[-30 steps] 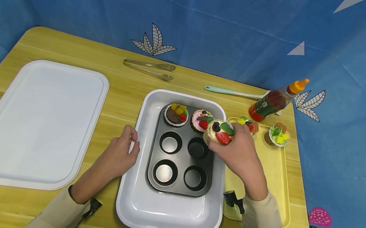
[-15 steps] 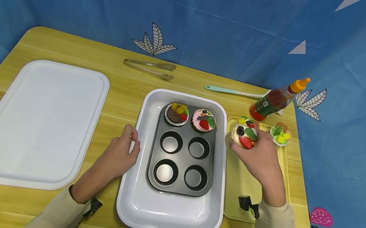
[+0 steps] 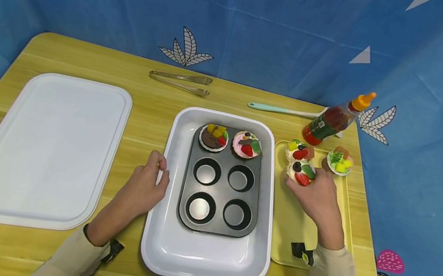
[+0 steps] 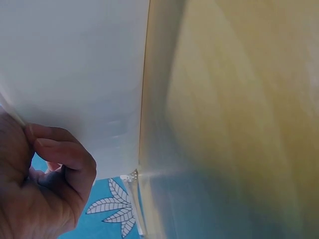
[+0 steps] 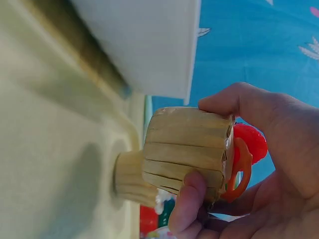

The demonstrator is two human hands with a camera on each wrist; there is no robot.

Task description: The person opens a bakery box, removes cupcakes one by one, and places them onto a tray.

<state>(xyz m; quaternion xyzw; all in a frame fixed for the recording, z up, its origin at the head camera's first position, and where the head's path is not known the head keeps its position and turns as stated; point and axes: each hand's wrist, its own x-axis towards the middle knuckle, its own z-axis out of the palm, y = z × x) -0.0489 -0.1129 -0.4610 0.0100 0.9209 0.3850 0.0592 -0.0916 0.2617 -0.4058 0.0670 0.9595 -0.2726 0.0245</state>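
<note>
My right hand (image 3: 317,197) pinches a toy cupcake (image 3: 301,174) topped with cream, a strawberry, a dark berry and a green leaf. In the right wrist view the cupcake (image 5: 187,149) is tilted above the yellow tray (image 3: 298,230), its ribbed tan side showing. Another fruit cupcake (image 3: 298,152) stands right behind it on that tray. My left hand (image 3: 147,184) grips the left rim of the deep white tray (image 3: 203,261) with curled fingers. Inside it lies a dark muffin tin (image 3: 220,195), whose back cups hold a chocolate cupcake (image 3: 213,138) and a pink one (image 3: 247,145).
A cupcake with yellow pieces (image 3: 339,161) sits at the yellow tray's back right. Behind stand a red sauce bottle (image 3: 331,123) and a turquoise-handled utensil (image 3: 281,110). Metal tongs (image 3: 180,82) lie at the back; a flat white tray (image 3: 47,150) is at left.
My right hand has carried the cream-topped cupcake rightward from over the muffin tin to the yellow tray and lowered it there. My left hand has stayed at the white tray's rim.
</note>
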